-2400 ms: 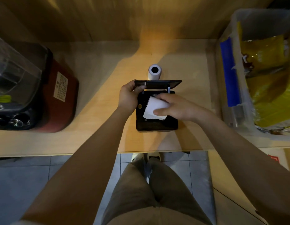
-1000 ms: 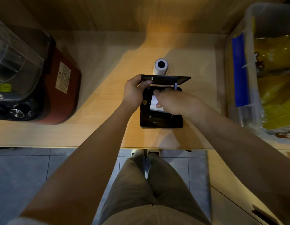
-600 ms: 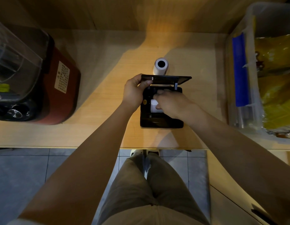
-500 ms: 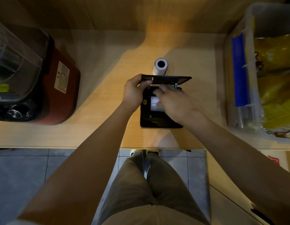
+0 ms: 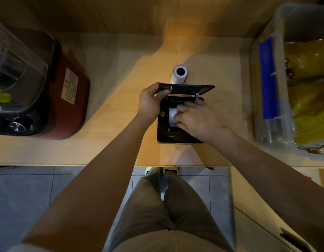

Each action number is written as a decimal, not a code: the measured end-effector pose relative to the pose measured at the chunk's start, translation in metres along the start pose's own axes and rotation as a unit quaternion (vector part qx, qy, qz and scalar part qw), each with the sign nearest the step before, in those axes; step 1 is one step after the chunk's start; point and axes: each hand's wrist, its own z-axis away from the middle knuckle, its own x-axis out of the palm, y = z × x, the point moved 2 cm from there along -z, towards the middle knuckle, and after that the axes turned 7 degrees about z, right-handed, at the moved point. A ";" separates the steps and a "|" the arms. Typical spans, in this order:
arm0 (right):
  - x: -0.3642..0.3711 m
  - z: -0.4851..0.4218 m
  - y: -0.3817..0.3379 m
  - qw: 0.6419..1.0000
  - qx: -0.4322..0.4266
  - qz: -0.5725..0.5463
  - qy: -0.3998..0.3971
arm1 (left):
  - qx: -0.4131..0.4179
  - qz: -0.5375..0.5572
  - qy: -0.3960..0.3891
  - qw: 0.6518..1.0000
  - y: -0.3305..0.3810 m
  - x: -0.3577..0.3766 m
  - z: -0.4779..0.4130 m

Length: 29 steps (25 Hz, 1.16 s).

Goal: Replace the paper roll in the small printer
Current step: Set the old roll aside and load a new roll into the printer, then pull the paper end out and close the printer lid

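A small black printer [image 5: 173,136] sits on the wooden desk with its lid [image 5: 194,89] raised upright at the back. My left hand [image 5: 151,102] grips the lid's left corner and the printer's left side. My right hand [image 5: 195,119] reaches into the open bay, fingers closed around a white paper roll [image 5: 171,113] lying in it; most of that roll is hidden by my fingers. A second white paper roll [image 5: 179,74] stands on end just behind the lid, apart from both hands.
A red and black blender base with a clear jug [image 5: 36,91] stands at the desk's left. A clear plastic bin [image 5: 277,99] holding yellow bags and a blue strip fills the right. The desk's front edge [image 5: 85,164] runs just below the printer.
The loose paper sheet that my right hand held over the printer has gone down into the bay. My right hand has sunk into the bay onto the roll. My left hand has stayed on the lid.
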 end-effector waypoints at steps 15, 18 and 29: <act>0.001 0.061 -0.033 0.974 0.015 0.031 0.222 | -0.037 -0.032 -0.029 0.998 0.005 -0.001 0.010; 0.012 0.064 -0.035 0.970 0.037 0.026 0.240 | -0.087 -0.027 -0.080 0.993 -0.002 -0.007 0.023; -0.017 0.062 -0.019 0.942 0.106 -0.064 0.311 | -0.130 -0.031 -0.157 0.978 -0.031 -0.009 0.063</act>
